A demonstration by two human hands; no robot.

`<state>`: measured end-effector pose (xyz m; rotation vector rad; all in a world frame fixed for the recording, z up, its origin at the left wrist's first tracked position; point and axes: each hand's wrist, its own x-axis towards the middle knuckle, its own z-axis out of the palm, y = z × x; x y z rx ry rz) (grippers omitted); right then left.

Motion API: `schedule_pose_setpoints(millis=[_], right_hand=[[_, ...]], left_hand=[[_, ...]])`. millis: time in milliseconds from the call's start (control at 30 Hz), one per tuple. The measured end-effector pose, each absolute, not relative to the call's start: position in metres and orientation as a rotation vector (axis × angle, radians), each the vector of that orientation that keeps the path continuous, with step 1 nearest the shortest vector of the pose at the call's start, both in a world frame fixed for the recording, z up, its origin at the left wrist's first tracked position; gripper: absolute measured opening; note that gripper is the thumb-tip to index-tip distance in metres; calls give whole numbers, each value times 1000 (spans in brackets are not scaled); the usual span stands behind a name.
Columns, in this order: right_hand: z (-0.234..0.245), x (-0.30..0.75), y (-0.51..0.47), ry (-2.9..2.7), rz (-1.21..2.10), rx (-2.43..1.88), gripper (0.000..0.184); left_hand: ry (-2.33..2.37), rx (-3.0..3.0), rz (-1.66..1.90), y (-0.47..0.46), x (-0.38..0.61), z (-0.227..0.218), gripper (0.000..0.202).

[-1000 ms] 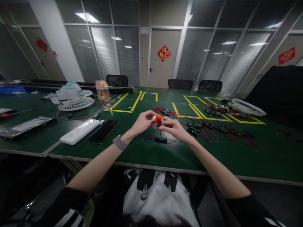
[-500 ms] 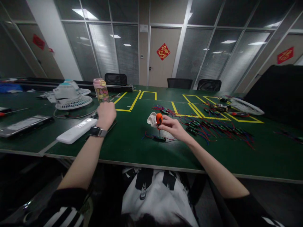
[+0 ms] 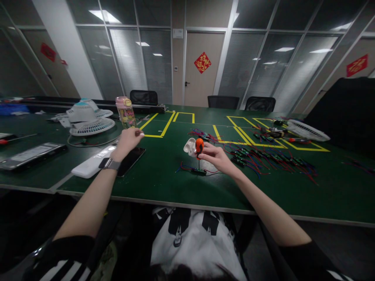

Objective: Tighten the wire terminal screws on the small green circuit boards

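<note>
My right hand (image 3: pixel 216 157) grips an orange and black screwdriver (image 3: pixel 199 145), held upright with its shaft pointing down. Its tip meets a small circuit board (image 3: pixel 198 171) with red and blue wires, lying on the green table (image 3: pixel 164 175). Just behind the screwdriver is an open white case (image 3: pixel 190 146), partly covered by it. Over on the left, my left hand (image 3: pixel 128 141) is closed, fingertips pinched together; whatever they hold, if anything, is too small to tell. Near that hand are a black phone (image 3: pixel 131 160), a white oblong device (image 3: pixel 93 164) and a pink-lidded bottle (image 3: pixel 125 111).
Several wired circuit boards (image 3: pixel 275 156) spread over the right side, near yellow tape outlines (image 3: pixel 258 146). White fan parts (image 3: pixel 90 125) stand at the left, behind a flat metal-topped box (image 3: pixel 32 156). A white fan grille (image 3: pixel 307 130) lies at the far right.
My left hand has shifted slightly left and turned, with its pinched fingertips now showing and the phone uncovered. The right hand and screwdriver stay over the same board.
</note>
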<state>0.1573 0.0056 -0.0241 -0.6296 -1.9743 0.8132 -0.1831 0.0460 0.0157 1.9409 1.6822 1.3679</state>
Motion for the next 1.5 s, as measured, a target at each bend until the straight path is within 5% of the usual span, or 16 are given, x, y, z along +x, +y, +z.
schedule_pose_setpoints(millis=[333, 567, 733, 1500], right_hand=[[-26, 158, 10, -1981, 782, -603, 23], [-26, 156, 7, -1975, 772, -606, 22], [-27, 156, 8, -1967, 778, -583, 23], [-28, 160, 10, -1948, 780, -616, 25]], left_hand=[[850, 1836, 1416, 1, -70, -4, 25], [909, 2074, 1420, -4, -56, -16, 8], [915, 2113, 1489, -7, -53, -15, 22], [1076, 2171, 1510, -14, -48, -12, 12]])
